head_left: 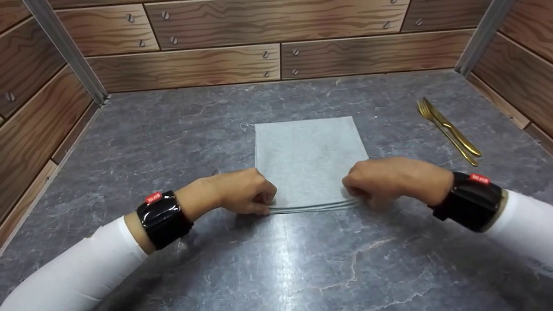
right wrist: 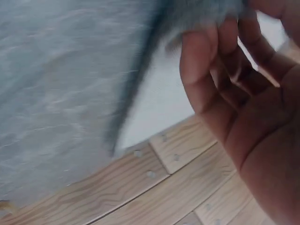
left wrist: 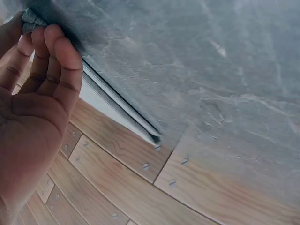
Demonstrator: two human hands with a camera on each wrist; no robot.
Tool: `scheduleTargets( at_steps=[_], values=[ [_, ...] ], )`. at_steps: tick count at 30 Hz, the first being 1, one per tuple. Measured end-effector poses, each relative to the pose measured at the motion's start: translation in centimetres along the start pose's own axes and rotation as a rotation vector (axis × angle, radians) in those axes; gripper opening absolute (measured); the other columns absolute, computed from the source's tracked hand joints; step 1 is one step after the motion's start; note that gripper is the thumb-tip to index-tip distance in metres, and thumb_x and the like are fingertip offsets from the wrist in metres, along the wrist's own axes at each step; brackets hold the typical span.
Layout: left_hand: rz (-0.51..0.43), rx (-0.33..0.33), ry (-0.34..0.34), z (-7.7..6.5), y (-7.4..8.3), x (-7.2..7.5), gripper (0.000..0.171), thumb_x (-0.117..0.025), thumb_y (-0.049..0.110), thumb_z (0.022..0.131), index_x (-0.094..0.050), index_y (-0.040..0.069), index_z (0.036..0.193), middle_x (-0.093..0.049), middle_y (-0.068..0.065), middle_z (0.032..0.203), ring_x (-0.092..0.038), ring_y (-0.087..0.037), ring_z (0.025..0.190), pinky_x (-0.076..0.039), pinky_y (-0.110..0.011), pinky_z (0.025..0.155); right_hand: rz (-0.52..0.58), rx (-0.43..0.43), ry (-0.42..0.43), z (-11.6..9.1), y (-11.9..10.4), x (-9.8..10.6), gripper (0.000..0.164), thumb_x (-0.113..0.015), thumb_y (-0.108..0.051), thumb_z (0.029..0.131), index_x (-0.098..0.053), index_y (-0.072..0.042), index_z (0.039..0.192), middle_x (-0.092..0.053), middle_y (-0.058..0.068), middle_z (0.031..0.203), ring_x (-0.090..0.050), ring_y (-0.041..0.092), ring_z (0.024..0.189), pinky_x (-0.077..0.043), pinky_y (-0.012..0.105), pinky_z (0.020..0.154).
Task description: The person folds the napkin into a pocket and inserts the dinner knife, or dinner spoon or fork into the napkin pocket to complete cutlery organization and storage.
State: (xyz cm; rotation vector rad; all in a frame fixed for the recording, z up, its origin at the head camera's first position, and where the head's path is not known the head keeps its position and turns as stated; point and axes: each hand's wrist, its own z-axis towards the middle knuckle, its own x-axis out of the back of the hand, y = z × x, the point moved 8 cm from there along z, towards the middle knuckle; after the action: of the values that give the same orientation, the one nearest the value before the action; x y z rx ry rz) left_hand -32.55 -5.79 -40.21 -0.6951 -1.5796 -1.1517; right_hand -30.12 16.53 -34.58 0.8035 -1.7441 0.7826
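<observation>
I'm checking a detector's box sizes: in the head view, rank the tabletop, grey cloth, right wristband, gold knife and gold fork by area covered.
Largest to smallest:
1. tabletop
2. grey cloth
3. right wristband
4. gold knife and gold fork: too alike to rank, as they partly overlap

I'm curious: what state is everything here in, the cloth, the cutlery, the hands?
Pale grey square cloth: folded in layers, near corners gripped.
Gold metal fork: lying on the grey marbled table, tines pointing away from the person.
Gold metal knife: lying alongside the fork, tip pointing away too.
Left hand: pinching the cloth's near left corner.
Right hand: pinching the near right corner, slightly blurred.
Black wristbands: worn, one per wrist.
</observation>
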Motion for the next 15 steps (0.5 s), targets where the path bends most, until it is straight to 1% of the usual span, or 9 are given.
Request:
scheduleTargets(
  at_steps=[1,2,5,6,7,9,11,13,15],
  values=[
    [0.001,0.007,0.008,0.0,0.0,0.0,0.026,-0.088,0.023,0.104,-0.068,0.014,0.09,-0.073,0.005,0.076,-0.055,0.003,0.068,-0.051,-0.017,0.065,-0.011,-0.005,0.032,0.0,0.3,0.0,0.04,-0.076,0.014,0.073,-0.052,-0.018,0.077,-0.045,-0.009,0.076,-0.039,0.006,0.068,-0.035,0.024,0.059],
    [0.005,0.024,0.004,-0.1,0.7,0.5,0.025,-0.086,0.02,0.105,-0.068,0.012,0.089,-0.074,0.002,0.076,-0.056,0.001,0.069,-0.052,-0.018,0.066,-0.028,-0.004,0.064,-0.1,0.4,0.0,0.039,-0.073,0.015,0.073,-0.052,-0.018,0.077,-0.046,-0.009,0.076,-0.039,0.007,0.068,-0.035,0.024,0.059],
    [0.016,0.051,0.013,-0.7,4.1,2.8,0.025,-0.082,0.009,0.103,-0.064,0.007,0.086,-0.075,-0.007,0.077,-0.057,-0.003,0.069,-0.051,-0.018,0.065,-0.074,-0.008,0.132,-0.3,0.6,0.0,0.038,-0.074,0.014,0.074,-0.055,-0.017,0.08,-0.049,-0.007,0.077,-0.042,0.007,0.068,-0.038,0.026,0.059],
    [0.026,0.057,0.019,-0.7,4.3,2.8,0.026,-0.082,0.008,0.103,-0.063,0.007,0.086,-0.075,-0.007,0.077,-0.057,-0.004,0.069,-0.05,-0.017,0.065,-0.087,-0.009,0.139,-0.5,0.5,0.1,0.037,-0.075,0.014,0.075,-0.056,-0.017,0.081,-0.05,-0.006,0.078,-0.043,0.007,0.069,-0.04,0.026,0.059],
    [0.042,0.06,0.019,-0.8,5.2,3.4,0.025,-0.081,0.005,0.102,-0.062,0.006,0.085,-0.075,-0.009,0.078,-0.058,-0.005,0.069,-0.05,-0.017,0.065,-0.098,-0.008,0.146,-0.6,0.5,0.2,0.036,-0.077,0.013,0.076,-0.057,-0.017,0.081,-0.051,-0.005,0.077,-0.043,0.008,0.068,-0.041,0.027,0.059],
    [0.065,0.079,0.03,-0.8,5.6,3.6,0.026,-0.08,0.004,0.101,-0.061,0.006,0.084,-0.071,-0.008,0.075,-0.055,-0.005,0.067,-0.048,-0.017,0.063,-0.125,-0.002,0.159,-0.9,0.5,0.4,0.034,-0.079,0.012,0.079,-0.058,-0.016,0.079,-0.054,-0.003,0.075,-0.045,0.009,0.066,-0.044,0.029,0.058],
    [0.109,0.1,0.04,-0.9,5.9,3.7,0.026,-0.078,0.004,0.101,-0.06,0.005,0.083,-0.066,-0.005,0.071,-0.052,-0.006,0.065,-0.047,-0.019,0.059,-0.164,-0.007,0.186,-1.1,0.5,0.6,0.034,-0.081,0.01,0.08,-0.058,-0.015,0.076,-0.057,-0.001,0.073,-0.048,0.012,0.062,-0.046,0.033,0.055],
    [0.151,0.128,0.045,-0.9,5.9,3.8,0.025,-0.076,0.004,0.102,-0.06,0.005,0.083,-0.061,-0.003,0.069,-0.049,-0.007,0.063,-0.048,-0.023,0.056,-0.226,0.0,0.226,-1.2,0.4,0.8,0.034,-0.084,0.007,0.078,-0.057,-0.013,0.074,-0.06,0.002,0.07,-0.051,0.017,0.058,-0.05,0.039,0.053],
    [0.192,0.143,0.061,-1.0,6.0,3.8,0.024,-0.075,0.005,0.102,-0.06,0.005,0.084,-0.06,-0.003,0.068,-0.05,-0.009,0.06,-0.051,-0.028,0.055,-0.299,0.009,0.26,-1.2,0.2,0.7,0.033,-0.085,0.006,0.076,-0.058,-0.012,0.074,-0.062,0.004,0.071,-0.055,0.022,0.058,-0.053,0.043,0.054]
  ],
)
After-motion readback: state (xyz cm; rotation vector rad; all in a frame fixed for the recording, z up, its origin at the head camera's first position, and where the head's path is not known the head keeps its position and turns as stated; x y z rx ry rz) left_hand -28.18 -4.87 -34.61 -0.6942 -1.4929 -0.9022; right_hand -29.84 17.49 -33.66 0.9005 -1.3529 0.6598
